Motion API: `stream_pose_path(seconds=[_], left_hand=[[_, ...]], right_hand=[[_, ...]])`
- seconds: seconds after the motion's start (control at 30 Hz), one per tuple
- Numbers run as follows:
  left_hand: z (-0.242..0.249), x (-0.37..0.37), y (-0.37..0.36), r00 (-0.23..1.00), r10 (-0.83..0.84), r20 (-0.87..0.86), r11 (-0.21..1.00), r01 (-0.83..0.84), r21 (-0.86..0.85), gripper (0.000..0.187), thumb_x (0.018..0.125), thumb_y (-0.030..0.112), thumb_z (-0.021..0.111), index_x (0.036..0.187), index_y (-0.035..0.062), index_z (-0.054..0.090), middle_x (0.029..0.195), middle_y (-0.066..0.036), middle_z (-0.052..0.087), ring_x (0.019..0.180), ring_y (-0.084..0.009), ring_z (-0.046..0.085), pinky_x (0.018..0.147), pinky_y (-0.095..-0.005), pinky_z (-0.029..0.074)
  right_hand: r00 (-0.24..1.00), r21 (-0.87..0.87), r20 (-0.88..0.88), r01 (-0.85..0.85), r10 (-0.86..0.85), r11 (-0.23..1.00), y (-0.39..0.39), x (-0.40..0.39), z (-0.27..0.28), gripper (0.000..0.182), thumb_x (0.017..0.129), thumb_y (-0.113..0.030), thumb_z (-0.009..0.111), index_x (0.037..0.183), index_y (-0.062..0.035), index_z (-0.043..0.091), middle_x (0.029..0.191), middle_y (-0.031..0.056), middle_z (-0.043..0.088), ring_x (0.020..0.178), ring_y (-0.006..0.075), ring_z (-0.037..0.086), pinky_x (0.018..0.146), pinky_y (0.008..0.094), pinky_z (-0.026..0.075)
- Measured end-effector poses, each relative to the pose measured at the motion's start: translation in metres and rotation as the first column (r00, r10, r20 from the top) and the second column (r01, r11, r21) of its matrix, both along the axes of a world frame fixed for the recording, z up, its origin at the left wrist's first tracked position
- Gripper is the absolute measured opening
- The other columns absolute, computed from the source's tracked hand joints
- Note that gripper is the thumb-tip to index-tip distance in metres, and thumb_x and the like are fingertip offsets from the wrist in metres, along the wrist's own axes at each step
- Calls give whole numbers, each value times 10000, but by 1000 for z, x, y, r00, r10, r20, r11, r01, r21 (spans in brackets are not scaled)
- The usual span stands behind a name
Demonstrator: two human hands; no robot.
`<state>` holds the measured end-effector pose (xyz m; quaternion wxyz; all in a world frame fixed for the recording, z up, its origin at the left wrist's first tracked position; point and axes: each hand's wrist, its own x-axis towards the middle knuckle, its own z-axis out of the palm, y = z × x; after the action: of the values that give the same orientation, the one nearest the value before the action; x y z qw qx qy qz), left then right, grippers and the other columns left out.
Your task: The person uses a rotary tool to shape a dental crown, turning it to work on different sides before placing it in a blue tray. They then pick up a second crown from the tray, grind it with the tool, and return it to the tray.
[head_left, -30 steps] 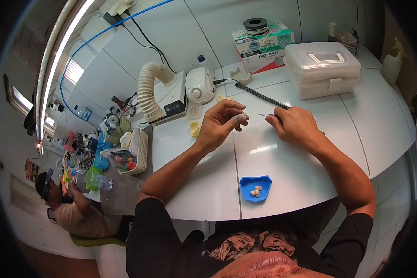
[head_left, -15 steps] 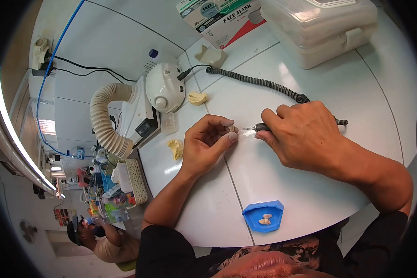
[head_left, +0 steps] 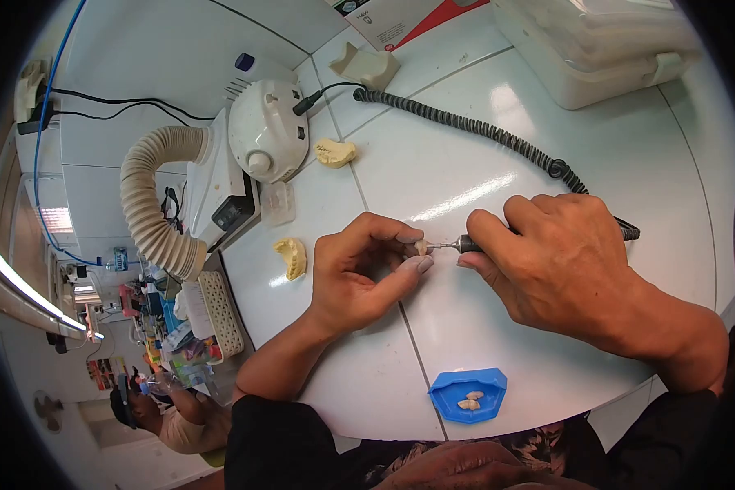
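Observation:
Between thumb and fingertips, my left hand [head_left: 363, 269] pinches a small tooth-coloured dental crown [head_left: 421, 246]. My right hand [head_left: 551, 261] is wrapped round a dark rotary handpiece [head_left: 468, 243]. Its thin metal bur [head_left: 443, 245] points left and appears to meet the crown; the exact contact is too small to make out. Below the hands lies a blue tray [head_left: 445, 407] with a few tooth-coloured pieces [head_left: 470, 401] in it. Left of my left hand sits a yellow dental cast [head_left: 291, 258], and another yellow cast [head_left: 336, 153] lies farther back.
A coiled black cord [head_left: 465, 122] runs from the white control unit [head_left: 269, 131] to the handpiece. A ribbed suction hose [head_left: 143, 180] curves at left. At the back are a face mask box [head_left: 400, 24] and a plastic case [head_left: 580, 86]. Another person [head_left: 180, 420] sits at lower left.
The bur and the crown have come together; a small gap showed between them before. The camera view has shifted, so the bench things sit slightly differently in the frame.

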<state>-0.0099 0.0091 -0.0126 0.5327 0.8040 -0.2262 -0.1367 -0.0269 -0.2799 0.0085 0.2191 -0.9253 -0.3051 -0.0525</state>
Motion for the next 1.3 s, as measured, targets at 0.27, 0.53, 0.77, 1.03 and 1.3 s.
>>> stream_pose_path(seconds=[0.27, 0.53, 0.77, 1.03, 1.3], left_hand=[[-3, -2, -4, 997, 63, 37, 998, -62, -32, 290, 910, 1, 885, 1170, -28, 759, 1007, -69, 811, 817, -69, 729, 715, -210, 578], [-1, -4, -8, 996, 86, 13, 996, -85, -25, 282, 907, 18, 903, 1150, -39, 771, 1018, -82, 821, 847, -82, 763, 726, -214, 611], [-1, -4, -6, 995, 94, 20, 995, -94, 16, 272, 906, 12, 902, 1140, -45, 776, 1024, -90, 829, 827, -90, 775, 716, -213, 619], [-1, -5, -7, 995, 101, 5, 995, -101, 5, 271, 909, 13, 898, 1142, -51, 776, 1016, -94, 829, 851, -99, 790, 741, -219, 635], [4, -6, -9, 994, 104, -37, 995, -103, 17, 266, 922, 12, 889, 1152, -54, 773, 1024, -101, 830, 888, -107, 795, 774, -230, 651]], right_hand=[[997, -19, 68, 23, -21, 1000, 2, -4, -6, 288, 994, -348, 824, 963, -98, 684, 697, 62, 589, 563, 227, 636, 521, 386, 484], [993, -26, 109, 37, -34, 999, 4, -4, -8, 286, 986, -351, 829, 943, -105, 691, 703, 55, 591, 562, 215, 632, 515, 376, 476], [993, -36, 120, 25, -20, 999, 3, -3, -8, 291, 977, -352, 839, 941, -104, 691, 698, 56, 599, 558, 210, 635, 511, 373, 480], [1000, -52, 21, 2, -1, 999, 2, -1, 0, 275, 1061, -332, 731, 990, -66, 736, 752, 119, 738, 610, 263, 741, 546, 391, 562], [1000, -60, -29, 0, -2, 998, 1, 1, 3, 289, 1057, -337, 742, 964, -64, 728, 735, 121, 728, 589, 252, 729, 527, 384, 551]])
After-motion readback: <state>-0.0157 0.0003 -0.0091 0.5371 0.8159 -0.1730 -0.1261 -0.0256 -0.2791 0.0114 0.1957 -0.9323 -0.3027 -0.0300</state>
